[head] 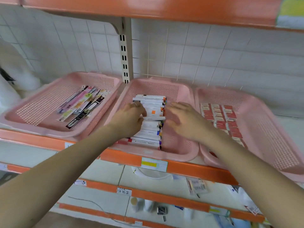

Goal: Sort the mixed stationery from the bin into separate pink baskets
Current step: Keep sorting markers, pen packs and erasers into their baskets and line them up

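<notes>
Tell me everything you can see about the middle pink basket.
The middle pink basket looks plastic, with rounded rim and perforated walls. It sits on the orange shelf between the left basket and right basket. White markers with coloured caps fill its left half; the left hand grips them, the open right hand hovers above.

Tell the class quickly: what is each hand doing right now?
Left hand: fingers bent on the white markers; a grip cannot be told.
Right hand: open, holds nothing, over the middle basket.
</notes>
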A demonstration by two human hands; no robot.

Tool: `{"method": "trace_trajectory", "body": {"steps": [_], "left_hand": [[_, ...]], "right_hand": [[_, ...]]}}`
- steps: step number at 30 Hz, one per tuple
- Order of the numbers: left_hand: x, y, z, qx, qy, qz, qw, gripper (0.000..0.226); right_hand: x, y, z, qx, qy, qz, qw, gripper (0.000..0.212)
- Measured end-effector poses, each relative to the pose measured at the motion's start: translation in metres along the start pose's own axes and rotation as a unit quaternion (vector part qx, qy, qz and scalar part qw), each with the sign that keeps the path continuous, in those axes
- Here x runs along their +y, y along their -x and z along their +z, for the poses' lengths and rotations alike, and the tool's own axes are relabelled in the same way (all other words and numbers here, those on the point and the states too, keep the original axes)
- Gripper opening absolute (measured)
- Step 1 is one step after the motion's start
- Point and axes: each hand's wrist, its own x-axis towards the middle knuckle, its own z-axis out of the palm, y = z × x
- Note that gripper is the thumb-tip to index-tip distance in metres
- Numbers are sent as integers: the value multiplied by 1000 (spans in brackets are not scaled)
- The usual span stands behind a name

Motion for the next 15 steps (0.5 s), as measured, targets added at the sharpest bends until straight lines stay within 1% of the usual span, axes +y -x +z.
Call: {"method": "trace_trajectory", "body": {"steps": [3,6,9,12,15], "left_hand": [[-12,-5,-1,-5,-38,23,999,29],[-18,-8,-2,-13,-68,46,997,34],[-24,-12,1,2,-106,63,992,37],[-28,-14,3,13,-110,67,992,30],[-23,-13,5,57,-88,110,988,20]], "right_hand": [[-8,-6,9,-11,32,1,999,78],[-15,-8,15,-7,42,18,999,67],[-19,-7,16,1,45,47,998,68],[-22,-1,12,5,58,76,995,58],[-23,9,8,2,67,88,994,62]]}}
